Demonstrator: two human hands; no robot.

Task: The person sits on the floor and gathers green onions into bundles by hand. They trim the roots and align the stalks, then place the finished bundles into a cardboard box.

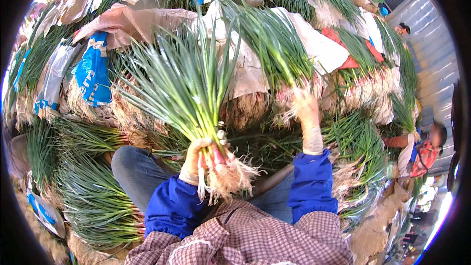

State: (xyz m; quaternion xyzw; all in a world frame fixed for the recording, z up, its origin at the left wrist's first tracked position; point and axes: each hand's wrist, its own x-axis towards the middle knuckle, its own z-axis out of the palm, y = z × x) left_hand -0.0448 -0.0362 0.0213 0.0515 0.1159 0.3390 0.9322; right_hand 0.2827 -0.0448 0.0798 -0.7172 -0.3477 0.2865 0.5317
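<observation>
My left hand (195, 154), in a pale glove, grips a bunch of spring onions (198, 106) just above their reddish bulbs. The leaves fan upward and pale roots (228, 178) hang over my lap. Farther forward on the right, my right hand (307, 108), also gloved, is closed at the root end of a pale onion stalk (284, 60). That stalk lies against a heap of spring onions (274, 36), and motion blurs the fingers a little. Loose roots show beside this hand.
Sacking (254, 68) and a blue plastic sack (94, 70) lie over the stacked onions ahead. More onions (95, 198) lie by my left knee, others (353, 154) to the right. A person (423, 154) sits at far right, near a corrugated metal wall (430, 44).
</observation>
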